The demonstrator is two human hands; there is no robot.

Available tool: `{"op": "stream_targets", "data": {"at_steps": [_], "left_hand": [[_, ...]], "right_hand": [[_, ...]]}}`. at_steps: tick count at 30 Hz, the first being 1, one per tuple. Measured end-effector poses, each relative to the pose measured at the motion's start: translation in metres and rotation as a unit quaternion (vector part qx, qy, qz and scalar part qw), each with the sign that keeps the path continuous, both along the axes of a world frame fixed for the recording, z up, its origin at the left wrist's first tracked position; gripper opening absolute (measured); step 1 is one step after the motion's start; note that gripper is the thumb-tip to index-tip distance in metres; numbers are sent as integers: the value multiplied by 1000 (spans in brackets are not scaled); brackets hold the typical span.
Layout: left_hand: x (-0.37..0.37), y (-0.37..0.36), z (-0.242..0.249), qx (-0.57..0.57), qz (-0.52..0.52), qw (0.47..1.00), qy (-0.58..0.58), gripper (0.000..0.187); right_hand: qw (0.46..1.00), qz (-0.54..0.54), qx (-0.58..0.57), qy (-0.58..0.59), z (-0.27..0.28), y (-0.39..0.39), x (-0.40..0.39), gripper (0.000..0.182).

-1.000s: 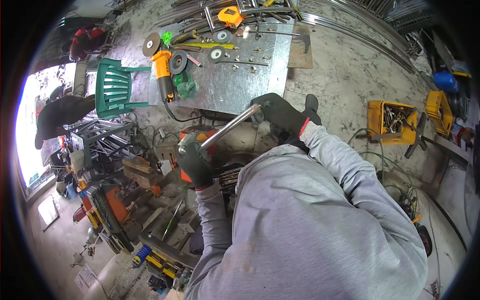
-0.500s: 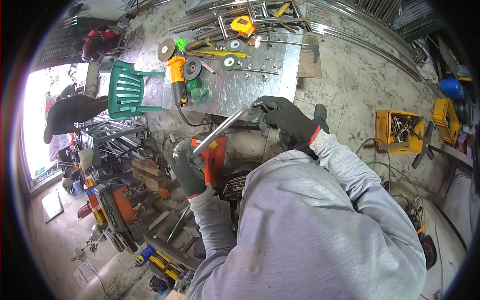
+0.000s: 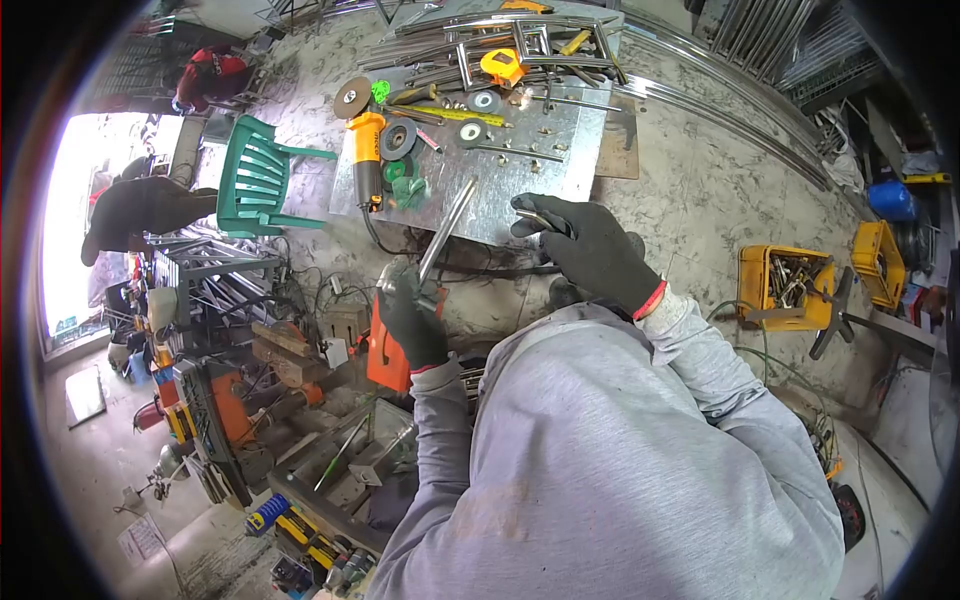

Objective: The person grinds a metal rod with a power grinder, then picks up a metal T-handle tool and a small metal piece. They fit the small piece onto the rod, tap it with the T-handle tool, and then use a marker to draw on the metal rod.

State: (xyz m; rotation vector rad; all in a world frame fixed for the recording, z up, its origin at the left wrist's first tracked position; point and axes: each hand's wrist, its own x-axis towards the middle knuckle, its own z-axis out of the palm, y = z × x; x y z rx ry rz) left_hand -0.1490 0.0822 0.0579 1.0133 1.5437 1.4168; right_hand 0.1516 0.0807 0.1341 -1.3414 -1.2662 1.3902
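My gloved left hand [image 3: 412, 318] is closed around the lower end of a shiny metal tube [image 3: 449, 228]. The tube slants up and to the right, its far end over the metal-topped table [image 3: 500, 225]. My gloved right hand [image 3: 598, 250] is near the table's front edge, apart from the tube. Its fingers pinch a small shiny metal piece [image 3: 538, 217], whose exact kind I cannot make out. An orange metal object [image 3: 388, 352] is partly hidden behind my left hand.
An angle grinder [image 3: 367, 160], grinding discs [image 3: 398, 138], a tape measure [image 3: 503, 67] and metal frames [image 3: 500, 45] lie on the table. Left of it stands a green chair [image 3: 255, 180]. On the right is a yellow crate [image 3: 757, 285] of metal parts. A person [image 3: 210, 75] is in the background.
My right hand has moved right, away from the tube's far end, with the small metal piece in its fingers. My left hand has shifted right and the tube now stands steeper.
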Motion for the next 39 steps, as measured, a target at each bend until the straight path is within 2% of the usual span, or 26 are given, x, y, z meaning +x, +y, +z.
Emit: {"op": "stream_targets", "data": {"at_steps": [2, 5, 6, 7, 8, 9, 11, 12, 14, 15, 17, 19, 22, 25, 26, 28, 29, 30, 31, 32, 33, 35, 36, 39], "left_hand": [[15, 3, 10, 5, 13, 1000, 12, 26], [33, 7, 19, -5, 5, 1000, -17, 28], [36, 9, 18, 66, -46, 988, 129, 29], [39, 9, 17, 135, -95, 948, 272, 30], [45, 7, 15, 62, -113, 951, 280, 34], [47, 10, 12, 62, -112, 951, 280, 34], [52, 21, -2, 181, -172, 857, 451, 36], [54, 24, -9, 134, -191, 847, 477, 41], [60, 33, -17, 128, -212, 834, 492, 39], [64, 37, -17, 123, -234, 820, 508, 38], [67, 44, -23, 100, -257, 808, 520, 39], [67, 50, -37, 103, -307, 785, 529, 39], [66, 55, -39, 68, -314, 767, 556, 41], [70, 58, -15, 30, -337, 743, 578, 42], [73, 57, -4, 31, -337, 743, 577, 42], [81, 52, 23, 155, -232, 805, 523, 40], [86, 51, 40, 155, -232, 805, 523, 40], [92, 48, 58, 132, -268, 885, 356, 37], [96, 45, 75, 106, -291, 934, 178, 36], [99, 38, 90, 74, -306, 942, 117, 42], [103, 36, 98, 75, -300, 943, 119, 42], [111, 32, 110, 103, -375, 914, 116, 41], [117, 27, 116, 48, -377, 922, 71, 42], [124, 22, 100, 28, -376, 926, 3, 40]], "right_hand": [[992, -11, 73, -101, -1, -5, -1, 56], [986, 6, 86, -143, 11, -11, 0, 59], [986, 6, 87, -144, 14, -12, 0, 59], [987, -5, 90, -132, 17, -14, -1, 57], [988, -16, 93, -119, 19, -15, -1, 56], [988, -15, 94, -120, 19, -16, -1, 56], [995, 12, 69, -68, 19, -18, 0, 58], [995, 12, 70, -69, 23, -19, 2, 58], [993, 42, -63, 92, 38, -22, 7, 55], [993, 42, -61, 90, 37, -23, 9, 55], [922, 29, -152, 355, 29, -27, 13, 56], [921, 21, -149, 359, 24, -30, 13, 57], [923, 16, -136, 359, 27, -36, 17, 58], [925, 15, -127, 357, 32, -38, 16, 58], [924, 7, -129, 360, 33, -38, 16, 58], [914, 15, -137, 381, 32, -39, 19, 57], [903, 25, -145, 403, 30, -39, 20, 57], [903, 28, -147, 402, 27, -39, 22, 57], [900, 42, -146, 409, 22, -39, 23, 54], [896, 57, -145, 415, 20, -37, 23, 52], [896, 64, -145, 414, 23, -36, 19, 52], [916, 13, -133, 379, 33, -39, 12, 47], [916, 14, -131, 378, 34, -38, 10, 47], [925, -13, -149, 350, 25, -38, 11, 44]]}}
